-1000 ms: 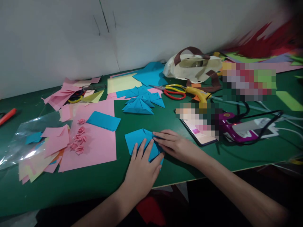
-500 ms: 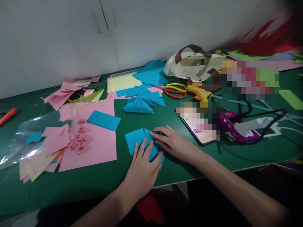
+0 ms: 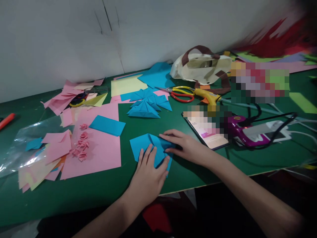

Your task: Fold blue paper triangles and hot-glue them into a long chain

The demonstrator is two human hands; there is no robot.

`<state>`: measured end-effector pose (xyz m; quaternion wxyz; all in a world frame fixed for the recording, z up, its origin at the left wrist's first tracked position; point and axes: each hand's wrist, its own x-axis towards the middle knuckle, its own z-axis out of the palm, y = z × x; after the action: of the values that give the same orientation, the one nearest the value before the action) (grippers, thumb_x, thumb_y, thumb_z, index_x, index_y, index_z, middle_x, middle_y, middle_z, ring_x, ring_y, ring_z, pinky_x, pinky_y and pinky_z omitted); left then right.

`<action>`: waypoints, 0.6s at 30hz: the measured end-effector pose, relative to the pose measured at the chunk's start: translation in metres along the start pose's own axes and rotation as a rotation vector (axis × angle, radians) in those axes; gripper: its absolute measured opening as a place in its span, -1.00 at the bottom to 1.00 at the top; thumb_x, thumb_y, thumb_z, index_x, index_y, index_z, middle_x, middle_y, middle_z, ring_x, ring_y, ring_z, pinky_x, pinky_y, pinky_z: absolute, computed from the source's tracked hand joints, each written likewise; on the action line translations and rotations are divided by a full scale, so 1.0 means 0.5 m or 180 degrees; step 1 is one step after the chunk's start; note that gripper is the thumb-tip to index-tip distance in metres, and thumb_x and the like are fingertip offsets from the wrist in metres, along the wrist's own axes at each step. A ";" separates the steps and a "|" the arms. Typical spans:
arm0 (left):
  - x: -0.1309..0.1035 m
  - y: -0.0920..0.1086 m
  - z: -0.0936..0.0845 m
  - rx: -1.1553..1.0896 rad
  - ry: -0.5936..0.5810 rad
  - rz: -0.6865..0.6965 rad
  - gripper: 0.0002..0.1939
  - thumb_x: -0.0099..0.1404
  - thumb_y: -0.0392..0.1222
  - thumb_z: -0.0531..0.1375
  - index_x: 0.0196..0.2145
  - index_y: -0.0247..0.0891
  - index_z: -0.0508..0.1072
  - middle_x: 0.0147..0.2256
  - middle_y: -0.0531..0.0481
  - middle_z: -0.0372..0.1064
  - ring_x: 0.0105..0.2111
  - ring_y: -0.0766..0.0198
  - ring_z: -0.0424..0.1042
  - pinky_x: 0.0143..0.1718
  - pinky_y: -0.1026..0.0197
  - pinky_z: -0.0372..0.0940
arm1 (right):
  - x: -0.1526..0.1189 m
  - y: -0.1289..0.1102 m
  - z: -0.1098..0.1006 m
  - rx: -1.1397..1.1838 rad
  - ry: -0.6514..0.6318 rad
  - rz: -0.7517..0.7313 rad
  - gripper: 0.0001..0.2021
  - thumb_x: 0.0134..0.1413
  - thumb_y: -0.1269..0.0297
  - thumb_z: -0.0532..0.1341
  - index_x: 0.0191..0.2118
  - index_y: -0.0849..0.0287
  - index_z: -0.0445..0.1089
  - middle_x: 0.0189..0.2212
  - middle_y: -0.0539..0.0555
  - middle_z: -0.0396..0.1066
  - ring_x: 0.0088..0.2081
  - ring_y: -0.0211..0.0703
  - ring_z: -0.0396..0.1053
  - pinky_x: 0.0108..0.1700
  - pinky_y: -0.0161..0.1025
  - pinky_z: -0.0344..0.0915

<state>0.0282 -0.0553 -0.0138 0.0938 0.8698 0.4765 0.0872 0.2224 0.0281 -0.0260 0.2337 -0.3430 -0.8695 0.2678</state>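
A blue sheet of paper (image 3: 138,145), creased and partly folded, lies on the green table in front of me. My left hand (image 3: 148,175) rests flat on its lower part with the fingers stretched out and spread. At the sheet's right side is my right hand (image 3: 185,145), its fingers extended and apart, touching a raised flap. My fingers cover part of the folds. Behind the sheet are several folded blue paper pieces (image 3: 145,109), and to the left a folded blue rectangle (image 3: 107,125) overlaps a pink sheet (image 3: 104,155).
Small pink paper roses (image 3: 83,144) sit on the pink sheet, beside paper scraps and a clear plastic bag (image 3: 15,148). Scissors (image 3: 183,96), a yellow glue gun (image 3: 208,96), a phone (image 3: 210,135), a purple corded device (image 3: 250,135) and a cream bag (image 3: 185,71) stand behind and right.
My right fingers have spread a little and shifted slightly right along the flap. My left hand stays on the blue sheet. The whole view has shifted slightly.
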 end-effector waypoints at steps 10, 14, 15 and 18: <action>-0.003 0.002 -0.001 -0.0240 0.0212 -0.0009 -0.61 0.32 -0.26 0.01 0.10 -0.13 0.23 0.31 -0.20 -0.56 0.25 -0.22 -0.18 0.11 -0.32 0.00 | -0.008 -0.001 0.008 -0.0391 0.0683 0.0331 -0.75 0.22 0.29 0.03 -0.12 0.13 0.42 -0.31 0.12 0.40 -0.27 -0.17 0.39 -0.22 -0.21 0.37; -0.002 0.002 -0.001 -0.0198 0.0135 -0.0007 -0.63 0.33 -0.25 0.00 0.08 -0.15 0.24 0.31 -0.23 -0.59 0.25 -0.22 -0.21 0.12 -0.32 -0.02 | -0.010 -0.009 0.022 -0.1071 0.0631 0.0145 -0.70 0.25 0.32 -0.03 -0.06 0.18 0.40 -0.36 0.13 0.40 -0.32 -0.15 0.33 -0.30 -0.20 0.30; -0.002 0.002 -0.001 -0.0173 0.0095 -0.0014 -0.64 0.33 -0.25 -0.01 0.07 -0.17 0.25 0.31 -0.24 -0.54 0.25 -0.22 -0.21 0.12 -0.32 -0.02 | -0.010 -0.011 0.024 -0.1297 0.0557 0.0013 -0.69 0.25 0.33 -0.04 -0.05 0.19 0.40 -0.37 0.14 0.40 -0.34 -0.14 0.31 -0.32 -0.19 0.28; 0.000 0.002 -0.002 -0.0070 -0.0044 -0.0008 -0.65 0.34 -0.23 -0.02 0.07 -0.19 0.27 0.29 -0.28 -0.26 0.25 -0.21 -0.20 0.11 -0.34 -0.03 | -0.010 -0.015 0.025 -0.1700 0.0340 -0.0350 -0.69 0.26 0.36 -0.05 -0.06 0.22 0.39 -0.39 0.15 0.38 -0.36 -0.11 0.26 -0.33 -0.17 0.22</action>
<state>0.0289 -0.0557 -0.0124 0.1068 0.8687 0.4759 0.0863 0.2146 0.0160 -0.0317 0.1948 -0.3584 -0.9130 -0.0024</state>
